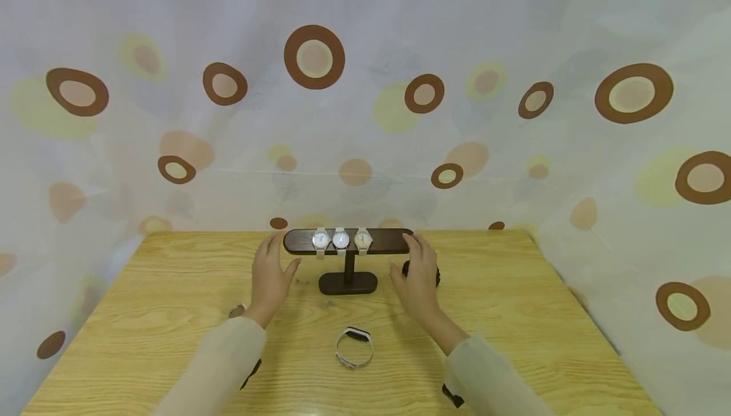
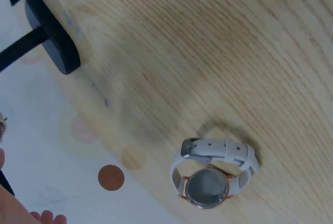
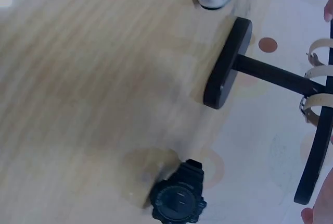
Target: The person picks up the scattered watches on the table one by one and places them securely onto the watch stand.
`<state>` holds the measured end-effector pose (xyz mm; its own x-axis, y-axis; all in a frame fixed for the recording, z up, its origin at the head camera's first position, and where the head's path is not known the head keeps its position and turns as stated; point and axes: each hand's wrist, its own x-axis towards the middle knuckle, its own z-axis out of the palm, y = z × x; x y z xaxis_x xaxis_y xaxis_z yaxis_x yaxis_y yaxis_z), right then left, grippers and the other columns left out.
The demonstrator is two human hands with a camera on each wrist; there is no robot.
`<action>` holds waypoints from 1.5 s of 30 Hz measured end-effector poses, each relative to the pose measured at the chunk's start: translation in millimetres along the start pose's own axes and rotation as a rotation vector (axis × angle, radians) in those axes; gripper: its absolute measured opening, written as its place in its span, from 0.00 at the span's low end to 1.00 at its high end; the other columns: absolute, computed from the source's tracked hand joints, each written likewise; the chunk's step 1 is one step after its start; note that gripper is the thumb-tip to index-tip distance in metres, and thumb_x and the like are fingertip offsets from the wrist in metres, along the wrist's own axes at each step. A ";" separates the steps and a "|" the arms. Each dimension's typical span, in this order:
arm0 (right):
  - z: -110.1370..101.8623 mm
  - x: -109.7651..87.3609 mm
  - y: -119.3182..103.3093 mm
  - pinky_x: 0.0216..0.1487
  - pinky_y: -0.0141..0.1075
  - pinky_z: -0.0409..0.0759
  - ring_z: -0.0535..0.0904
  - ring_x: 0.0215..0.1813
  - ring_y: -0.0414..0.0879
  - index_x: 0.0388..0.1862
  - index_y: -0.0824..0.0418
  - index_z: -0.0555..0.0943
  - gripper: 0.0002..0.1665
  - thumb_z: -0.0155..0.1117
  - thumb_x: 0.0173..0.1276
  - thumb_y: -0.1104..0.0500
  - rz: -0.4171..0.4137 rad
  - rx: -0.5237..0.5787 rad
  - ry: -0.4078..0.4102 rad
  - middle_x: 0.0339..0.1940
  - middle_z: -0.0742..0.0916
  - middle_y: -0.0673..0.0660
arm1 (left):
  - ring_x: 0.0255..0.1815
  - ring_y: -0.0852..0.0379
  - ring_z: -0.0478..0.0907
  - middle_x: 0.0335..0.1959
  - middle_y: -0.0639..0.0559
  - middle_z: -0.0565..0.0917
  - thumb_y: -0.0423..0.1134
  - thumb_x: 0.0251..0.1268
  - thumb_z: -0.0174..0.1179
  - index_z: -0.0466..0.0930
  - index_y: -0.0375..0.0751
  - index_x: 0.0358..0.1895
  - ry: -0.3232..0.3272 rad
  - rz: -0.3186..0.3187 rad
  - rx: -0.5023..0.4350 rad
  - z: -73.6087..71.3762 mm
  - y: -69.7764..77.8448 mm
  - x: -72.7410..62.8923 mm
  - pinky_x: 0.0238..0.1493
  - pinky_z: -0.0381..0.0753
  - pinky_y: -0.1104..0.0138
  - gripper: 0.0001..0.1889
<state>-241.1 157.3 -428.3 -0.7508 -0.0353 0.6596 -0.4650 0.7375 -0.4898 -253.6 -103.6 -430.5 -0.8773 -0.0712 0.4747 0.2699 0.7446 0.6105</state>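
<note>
A dark watch stand, with a long bar (image 1: 391,240) on a post and oval base (image 1: 348,283), stands at the table's far side. Three light-strapped watches (image 1: 341,240) sit around the bar, left of its right half. My left hand (image 1: 271,281) is at the bar's left end, fingers extended and thumb spread away from it. Across from it, my right hand (image 1: 419,281) has its fingertips at the bar's right end, thumb apart below. A black digital watch (image 3: 177,203) lies on the table, partly hidden behind the right hand in the head view.
On the table (image 1: 497,314), a pale fitness band (image 1: 354,347) stands on edge in front of the stand. Beside my left wrist is a white-strapped watch (image 2: 208,187) with a round dark face. A spotted pale curtain (image 1: 354,124) hangs behind and around the table.
</note>
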 end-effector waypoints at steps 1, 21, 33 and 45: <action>-0.5 -4.0 -0.5 0.59 0.62 0.64 0.61 0.63 0.66 0.61 0.69 0.66 0.31 0.63 0.59 0.68 0.028 0.028 0.012 0.62 0.68 0.71 | 0.62 0.34 0.65 0.60 0.30 0.68 0.35 0.56 0.64 0.61 0.25 0.64 -0.013 -0.040 -0.015 0.3 0.2 -1.4 0.64 0.68 0.47 0.34; 19.1 -74.7 -14.1 0.19 0.26 0.63 0.63 0.20 0.37 0.44 0.74 0.75 0.15 0.58 0.63 0.63 0.360 0.204 -0.652 0.20 0.72 0.50 | 0.35 0.45 0.79 0.33 0.35 0.82 0.27 0.54 0.58 0.79 0.23 0.39 -0.303 -0.223 -0.244 39.9 12.1 -49.7 0.35 0.82 0.59 0.11; 24.9 -78.7 -24.1 0.18 0.24 0.63 0.64 0.20 0.37 0.36 0.71 0.75 0.10 0.55 0.53 0.75 0.346 0.207 -0.663 0.19 0.73 0.50 | 0.27 0.57 0.78 0.30 0.41 0.81 0.28 0.58 0.58 0.78 0.23 0.37 -0.554 -0.300 -0.330 46.1 28.4 -67.3 0.27 0.80 0.68 0.09; 29.8 -73.2 -21.6 0.19 0.24 0.64 0.63 0.20 0.33 0.33 0.69 0.78 0.10 0.55 0.56 0.77 0.221 0.178 -0.539 0.20 0.76 0.52 | 0.19 0.63 0.74 0.21 0.46 0.81 0.30 0.65 0.50 0.78 0.24 0.35 -0.610 -0.420 -0.463 49.2 35.1 -73.9 0.21 0.77 0.72 0.11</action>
<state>-190.1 123.9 -483.0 -0.9487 -0.2648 0.1727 -0.3073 0.6437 -0.7009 -198.8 -39.6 -475.3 -0.9639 0.1873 -0.1892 -0.1059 0.3822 0.9180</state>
